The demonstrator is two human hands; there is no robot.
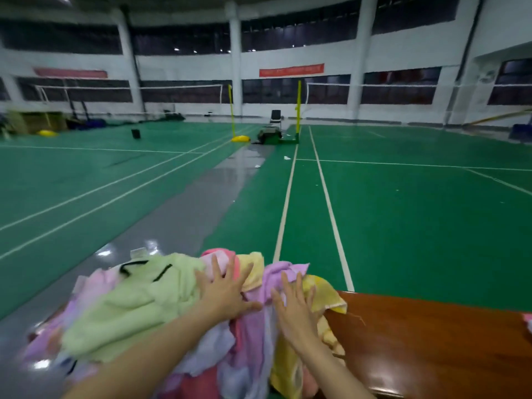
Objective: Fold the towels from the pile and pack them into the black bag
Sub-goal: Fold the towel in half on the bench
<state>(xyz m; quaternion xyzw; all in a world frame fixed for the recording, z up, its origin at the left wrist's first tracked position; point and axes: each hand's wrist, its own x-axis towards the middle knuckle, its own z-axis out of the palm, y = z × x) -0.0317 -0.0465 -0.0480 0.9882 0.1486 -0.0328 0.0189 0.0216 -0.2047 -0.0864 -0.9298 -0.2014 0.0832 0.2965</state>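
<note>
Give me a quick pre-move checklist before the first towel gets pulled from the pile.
1. Left hand on the towel pile, fingers spread flat: ok.
2. Right hand on the pile, open, gripping nothing: ok.
3. Single towel separated out: not ok, all tangled together.
4. Bare folding space on the wooden table: ok.
5. Black bag located: cannot tell, none identifiable in view.

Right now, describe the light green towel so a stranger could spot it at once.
Start at the wooden table at the bottom, then the towel pile on its left end. The light green towel tops the pile's left side, beside the left hand: the only green one, crossed by black straps.
</note>
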